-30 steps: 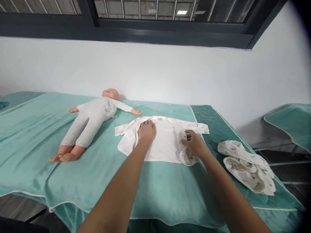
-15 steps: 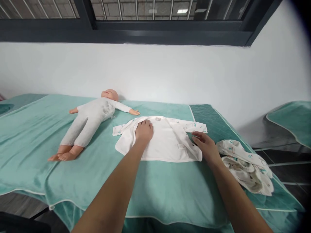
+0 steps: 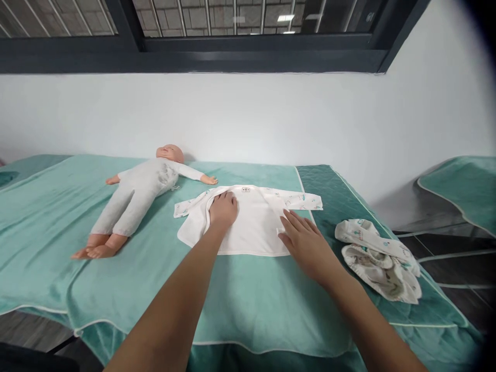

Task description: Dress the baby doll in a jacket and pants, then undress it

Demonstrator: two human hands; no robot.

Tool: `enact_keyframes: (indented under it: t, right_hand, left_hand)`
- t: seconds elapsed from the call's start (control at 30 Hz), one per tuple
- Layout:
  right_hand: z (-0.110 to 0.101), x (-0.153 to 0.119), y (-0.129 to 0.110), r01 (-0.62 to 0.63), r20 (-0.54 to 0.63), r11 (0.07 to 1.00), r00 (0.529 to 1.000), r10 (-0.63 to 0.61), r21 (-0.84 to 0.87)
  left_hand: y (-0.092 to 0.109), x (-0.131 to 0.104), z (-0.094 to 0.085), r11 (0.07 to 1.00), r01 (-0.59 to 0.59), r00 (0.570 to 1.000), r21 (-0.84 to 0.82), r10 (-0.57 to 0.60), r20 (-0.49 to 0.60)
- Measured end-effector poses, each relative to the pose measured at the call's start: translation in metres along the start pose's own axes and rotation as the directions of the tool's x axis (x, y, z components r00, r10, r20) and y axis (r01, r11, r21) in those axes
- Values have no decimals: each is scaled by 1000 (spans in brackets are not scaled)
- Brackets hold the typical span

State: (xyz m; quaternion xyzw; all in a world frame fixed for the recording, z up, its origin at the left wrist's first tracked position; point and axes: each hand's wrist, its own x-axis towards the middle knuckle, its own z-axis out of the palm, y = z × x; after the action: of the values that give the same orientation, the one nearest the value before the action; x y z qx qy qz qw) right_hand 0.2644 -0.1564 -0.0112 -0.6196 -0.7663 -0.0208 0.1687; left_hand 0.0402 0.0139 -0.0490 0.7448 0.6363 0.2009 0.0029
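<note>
A white baby shirt (image 3: 253, 222) with patterned sleeves lies spread open on the green bed cover, its neck label toward the wall. My left hand (image 3: 223, 209) rests flat on the shirt's left side, near the collar. My right hand (image 3: 304, 240) lies over the right side, its fingers stretched and slightly apart on the cloth; it hides the shirt's lower right part. To the left, a baby doll (image 3: 143, 191) in a white bodysuit lies on its back, one arm stretched toward the shirt's left sleeve.
A crumpled bundle of printed baby clothes (image 3: 382, 261) sits on the right part of the bed. The green cover (image 3: 271, 305) has a white-piped edge at the front. Behind stands a white wall (image 3: 240, 113) below a dark window frame (image 3: 248, 59). Another green-covered surface (image 3: 465, 186) is at far right.
My right hand has moved left from the shirt's right edge onto its body, and its fingers are more stretched. My left hand stays on the shirt. The view has shifted slightly right.
</note>
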Motion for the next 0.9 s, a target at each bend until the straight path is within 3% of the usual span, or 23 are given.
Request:
enact_keyframes:
  t: [0.1,0.2,0.4,0.53,0.63,0.7,0.77,0.9]
  right_hand:
    - [30,-14,16,-116,57,991,991,120,-71]
    - [43,-31,22,-135,25,987,990,137,-82]
    - [33,-51,8,-66,-44,997,997,67,25]
    - [26,-56,6,-82,-61,975,993,96,207]
    - [21,-50,17,-181,-14,869,977,211,460]
    - [18,-39,29,-301,11,771,934,357,561]
    - [17,-26,40,-390,19,747,892,452,538]
    - [15,-2,48,-478,166,808,878,448,346]
  left_hand:
    - [0,0,0,1000,-1,1000,2,1,3]
    - [1,1,0,1000,0,1000,6,0,3]
    - [1,0,-1,1000,0,1000,8,0,2]
    - [2,0,-2,1000,1,1000,6,-1,0]
    - [2,-1,-3,1000,7,1000,2,-7,6]
    - [2,-1,-3,1000,8,1000,-1,-8,7]
    - [2,0,-3,1000,8,1000,-4,-8,7]
    - [2,1,-3,1000,3,1000,-5,-3,3]
